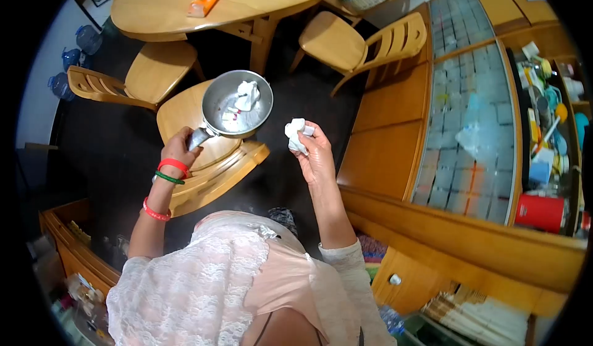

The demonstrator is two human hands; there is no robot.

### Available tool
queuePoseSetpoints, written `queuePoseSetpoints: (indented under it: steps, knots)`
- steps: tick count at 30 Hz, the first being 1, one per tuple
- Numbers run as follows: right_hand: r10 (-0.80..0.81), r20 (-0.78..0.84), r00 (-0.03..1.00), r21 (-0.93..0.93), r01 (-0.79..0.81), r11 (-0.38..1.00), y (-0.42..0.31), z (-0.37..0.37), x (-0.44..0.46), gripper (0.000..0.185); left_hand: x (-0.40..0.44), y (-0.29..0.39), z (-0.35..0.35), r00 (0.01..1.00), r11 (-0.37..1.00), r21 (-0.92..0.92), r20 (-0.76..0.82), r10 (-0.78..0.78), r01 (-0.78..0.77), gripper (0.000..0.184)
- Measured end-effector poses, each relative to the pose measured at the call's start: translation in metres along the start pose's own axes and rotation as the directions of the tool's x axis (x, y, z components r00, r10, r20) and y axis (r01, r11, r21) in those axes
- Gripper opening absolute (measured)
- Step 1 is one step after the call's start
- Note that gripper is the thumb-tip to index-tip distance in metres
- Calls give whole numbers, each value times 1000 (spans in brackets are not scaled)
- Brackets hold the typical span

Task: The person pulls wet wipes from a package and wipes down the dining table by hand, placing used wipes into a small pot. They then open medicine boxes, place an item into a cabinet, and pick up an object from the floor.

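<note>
My left hand [183,147] is wrapped round the short handle [199,138] of a round metal pan [213,102]. The pan is held over the seat of a wooden chair [176,114]; whether it touches the seat I cannot tell. Inside the pan lie a crumpled white tissue [248,96] and some small white and red scraps [231,116]. To the right of the pan, my right hand [315,151] grips another crumpled white tissue [296,135] between thumb and fingers, apart from the pan.
An oval wooden table [259,0] bearing an orange packet [204,0] stands ahead. Two more wooden chairs [162,71] flank it. On the right runs a cabinet with a tiled glass top [457,130] and a cluttered shelf [556,123]. Blue water bottles [75,58] stand far left.
</note>
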State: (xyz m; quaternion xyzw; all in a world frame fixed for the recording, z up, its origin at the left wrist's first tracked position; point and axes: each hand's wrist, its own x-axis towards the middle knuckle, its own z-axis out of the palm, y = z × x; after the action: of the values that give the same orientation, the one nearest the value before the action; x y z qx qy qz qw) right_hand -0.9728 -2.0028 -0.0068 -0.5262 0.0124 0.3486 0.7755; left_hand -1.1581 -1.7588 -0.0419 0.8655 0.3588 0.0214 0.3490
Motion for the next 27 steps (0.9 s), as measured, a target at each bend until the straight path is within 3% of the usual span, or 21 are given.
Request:
queuePoseSetpoints:
  steps: [3,8,10,12,16,18,20,21,22,25,27]
  knots:
    - [14,95,995,-12,-13,1000,-2,8,26,20,5,-1,1,999,998,-57,35,-16,18,36]
    - [91,164,982,-96,-76,992,-42,10,66,20,-5,32,14,995,991,-105,-49,-82,77,35]
    - [119,312,942,-106,-90,990,-51,5,96,22,3,38,29,987,987,-121,-110,-116,103,34]
    - [147,296,944,-127,-113,985,-60,5,131,22,19,46,38,972,961,-168,-52,-229,218,32]
    - [223,290,931,-258,-148,955,-76,25,176,22,22,55,56,961,950,-216,-107,-253,226,32]
    - [218,298,929,-240,-148,959,-80,43,201,21,36,70,54,944,919,-256,-56,-324,300,36]
    - [196,308,931,-220,-130,967,-105,15,285,21,105,78,123,948,924,-293,-126,-291,245,38]
    - [204,301,931,-247,-130,960,-111,18,310,22,123,112,109,946,938,-197,-100,-309,286,38]
    - [217,281,935,-277,-137,951,-116,14,333,22,143,133,104,930,918,-189,-50,-364,349,37]
    - [154,297,942,-342,-46,938,-132,12,406,23,197,143,129,934,912,-229,-28,-356,340,37]
    - [149,262,953,-409,-30,912,-154,9,457,22,226,155,149,926,916,-216,-101,-364,337,36]
